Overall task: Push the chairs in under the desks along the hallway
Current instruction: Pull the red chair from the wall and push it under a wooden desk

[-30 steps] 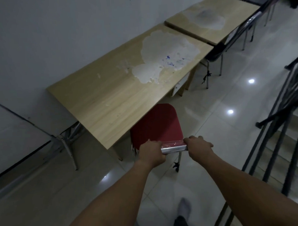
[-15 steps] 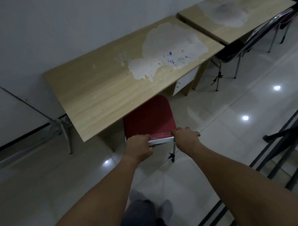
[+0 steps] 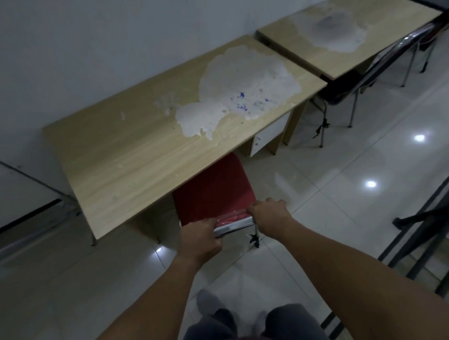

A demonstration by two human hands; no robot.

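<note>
A red chair (image 3: pixel 214 190) with a chrome back rail stands half under a light wooden desk (image 3: pixel 131 157) whose top has a large peeled white patch. My left hand (image 3: pixel 201 238) grips the left end of the rail and my right hand (image 3: pixel 269 216) grips the right end. The front of the seat is hidden beneath the desk edge. A second wooden desk (image 3: pixel 316 49) sits further along the wall with a dark chair (image 3: pixel 363 81) partly under it.
A grey wall runs along the left behind the desks. Glossy white floor tiles (image 3: pixel 346 191) fill the right side. A dark stair railing (image 3: pixel 429 228) stands at the right edge. My feet and legs show at the bottom.
The red chair has slid further under the desk, with both hands still on its back rail. I have stepped closer and the view has shifted left.
</note>
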